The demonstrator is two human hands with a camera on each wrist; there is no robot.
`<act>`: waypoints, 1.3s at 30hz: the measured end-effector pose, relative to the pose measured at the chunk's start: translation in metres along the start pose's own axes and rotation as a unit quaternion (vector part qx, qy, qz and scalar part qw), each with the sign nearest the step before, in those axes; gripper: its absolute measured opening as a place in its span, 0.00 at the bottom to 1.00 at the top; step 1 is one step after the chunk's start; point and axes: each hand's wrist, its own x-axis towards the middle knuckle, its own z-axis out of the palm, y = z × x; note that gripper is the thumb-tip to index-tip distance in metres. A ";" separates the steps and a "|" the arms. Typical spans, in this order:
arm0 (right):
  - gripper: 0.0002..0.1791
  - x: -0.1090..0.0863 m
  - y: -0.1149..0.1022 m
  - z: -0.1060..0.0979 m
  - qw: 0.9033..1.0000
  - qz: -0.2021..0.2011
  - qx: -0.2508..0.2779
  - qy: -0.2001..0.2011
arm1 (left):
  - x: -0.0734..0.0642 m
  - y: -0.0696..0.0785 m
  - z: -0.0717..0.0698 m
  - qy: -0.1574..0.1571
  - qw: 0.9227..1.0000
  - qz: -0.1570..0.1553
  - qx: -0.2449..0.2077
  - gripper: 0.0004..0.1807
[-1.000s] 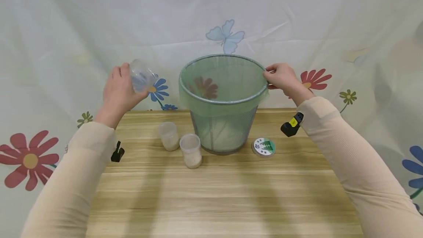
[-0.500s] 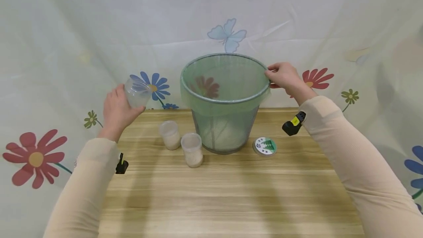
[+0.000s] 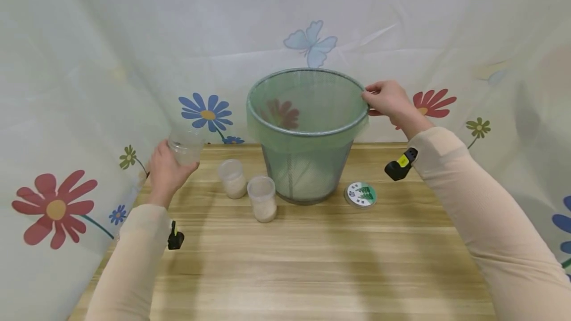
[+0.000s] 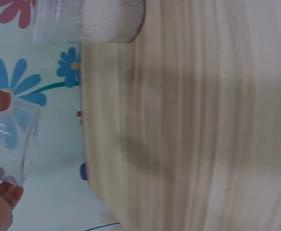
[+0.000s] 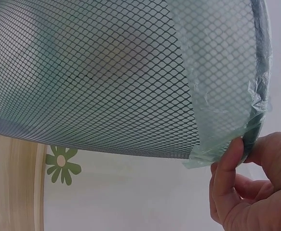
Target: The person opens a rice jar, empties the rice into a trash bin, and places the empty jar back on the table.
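My left hand grips a clear plastic jar by its side, above the left back of the table. In the left wrist view the jar is see-through, with thumb and fingers around it. At the right, my right hand pinches the rim of a mesh wastebasket. A thin green bin bag lines it and folds over the rim. Close up, thumb and fingers of the right hand hold rim and bag together. The wastebasket stands upright.
Two translucent jars, one behind and one in front, stand left of the wastebasket with whitish contents. Right of it lies a round disc with a green and white top. A flowered curtain hangs behind the wooden table.
My left hand has lowered with the clear jar toward the table, and the jar has become more upright. The right hand keeps its hold on the rim. The head view has shifted slightly.
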 end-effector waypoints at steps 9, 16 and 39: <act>0.28 -0.001 0.000 0.001 1.000 0.006 0.010 0.001 | -0.022 -0.028 0.025 -0.013 0.995 -0.074 -0.059 0.51; 0.29 -0.002 0.000 0.001 1.000 0.006 0.011 0.000 | -0.041 -0.043 0.041 -0.032 0.991 -0.096 -0.091 0.52; 0.27 -0.001 0.006 0.003 1.000 0.003 0.009 0.013 | -0.063 -0.063 0.058 -0.066 0.981 -0.121 -0.134 0.52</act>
